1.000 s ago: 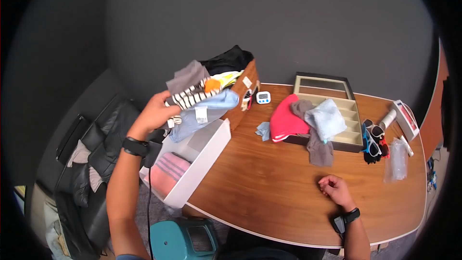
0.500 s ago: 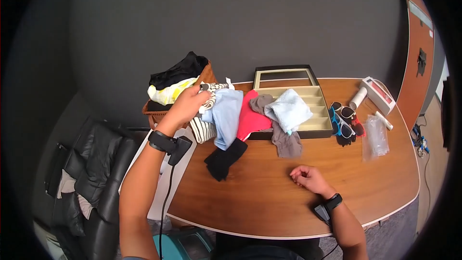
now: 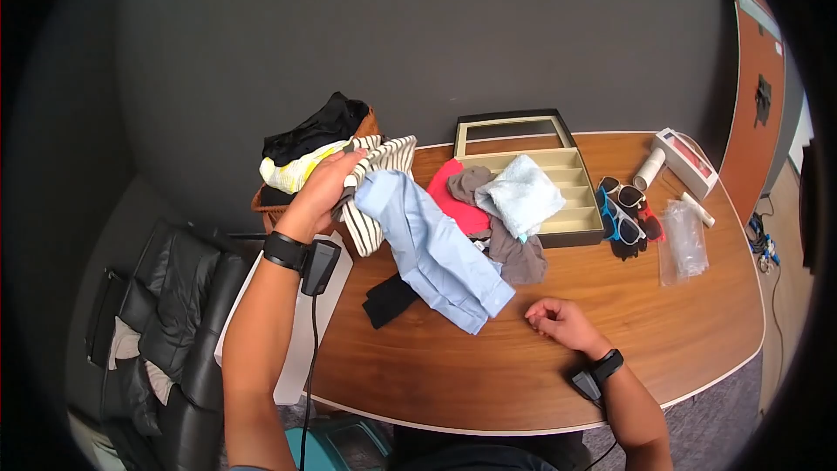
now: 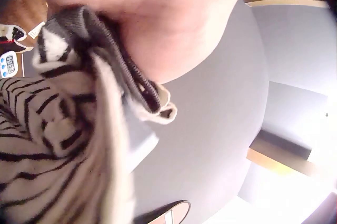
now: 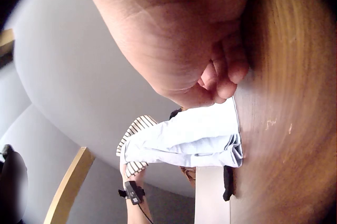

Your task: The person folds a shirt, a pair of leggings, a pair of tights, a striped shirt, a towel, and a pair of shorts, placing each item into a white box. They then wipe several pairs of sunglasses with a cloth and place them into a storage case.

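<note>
My left hand (image 3: 324, 187) grips a black-and-white striped garment (image 3: 390, 155) and is raised by the basket at the left of the table. In the left wrist view, a dark ribbed edge of the bundle (image 4: 100, 40) pokes out beside the palm. A light blue garment (image 3: 436, 249) with creases hangs from the same bundle, its lower end reaching the tabletop. It partly covers a black cloth (image 3: 386, 301). My right hand (image 3: 565, 324) rests on the table near the front, fingers loosely curled and holding nothing; the blue garment's end lies close to it.
Behind the left hand stands a brown basket (image 3: 266, 201) of clothes, with a white box (image 3: 301, 358) below. A compartment case (image 3: 581, 235) bears a light blue towel (image 3: 523, 196), with red and grey cloths alongside. Sunglasses (image 3: 623, 225) and a plastic bag (image 3: 684, 244) lie at right.
My left hand has swung the striped and blue garments from over the white box to the table. A black cloth now lies there, and the blue garment has spread rightward. The right hand stays resting.
</note>
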Action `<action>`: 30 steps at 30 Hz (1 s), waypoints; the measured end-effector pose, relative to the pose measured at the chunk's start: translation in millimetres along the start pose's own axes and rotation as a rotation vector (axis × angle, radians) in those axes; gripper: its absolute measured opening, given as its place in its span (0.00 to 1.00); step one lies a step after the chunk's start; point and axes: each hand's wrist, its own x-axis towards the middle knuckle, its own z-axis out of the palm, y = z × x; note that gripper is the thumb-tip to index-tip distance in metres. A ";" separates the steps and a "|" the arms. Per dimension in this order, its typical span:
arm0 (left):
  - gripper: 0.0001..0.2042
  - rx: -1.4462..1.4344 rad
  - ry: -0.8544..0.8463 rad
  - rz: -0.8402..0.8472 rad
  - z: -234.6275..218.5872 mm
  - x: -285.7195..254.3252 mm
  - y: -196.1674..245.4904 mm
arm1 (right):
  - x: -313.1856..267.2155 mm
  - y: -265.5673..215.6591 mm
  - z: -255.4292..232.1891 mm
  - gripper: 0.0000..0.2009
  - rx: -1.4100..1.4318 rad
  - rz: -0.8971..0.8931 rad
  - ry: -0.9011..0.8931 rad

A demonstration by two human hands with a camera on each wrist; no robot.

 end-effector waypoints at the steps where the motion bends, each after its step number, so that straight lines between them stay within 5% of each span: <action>1: 0.13 -0.009 -0.039 -0.026 -0.2 0.2 1.5 | -0.5 0.5 -0.2 0.06 0.012 0.005 0.000; 10: 0.16 -0.145 0.056 0.216 12.2 9.3 33.9 | -2.4 -5.6 0.4 0.05 -0.045 -0.023 0.007; 12: 0.18 0.350 -0.173 0.017 19.1 18.1 27.5 | -1.6 -2.4 0.4 0.05 -0.043 -0.029 0.006; 14: 0.17 0.402 -0.262 -0.076 26.7 33.7 21.4 | 0.0 -1.3 -0.5 0.05 -0.042 -0.042 0.012; 16: 0.17 0.213 -0.205 0.002 38.1 34.4 30.7 | -0.5 -0.4 0.9 0.05 -0.022 -0.030 0.018; 25: 0.16 0.303 -0.103 0.182 63.0 51.8 29.0 | -0.4 -0.9 1.8 0.05 -0.026 -0.060 0.011; 27: 0.16 0.062 -0.003 0.298 79.2 53.4 31.8 | -0.6 -3.4 0.5 0.05 -0.024 -0.045 0.005; 30: 0.15 0.160 -0.165 0.401 94.1 74.0 25.6 | -1.2 -6.1 -0.5 0.05 -0.027 -0.012 -0.011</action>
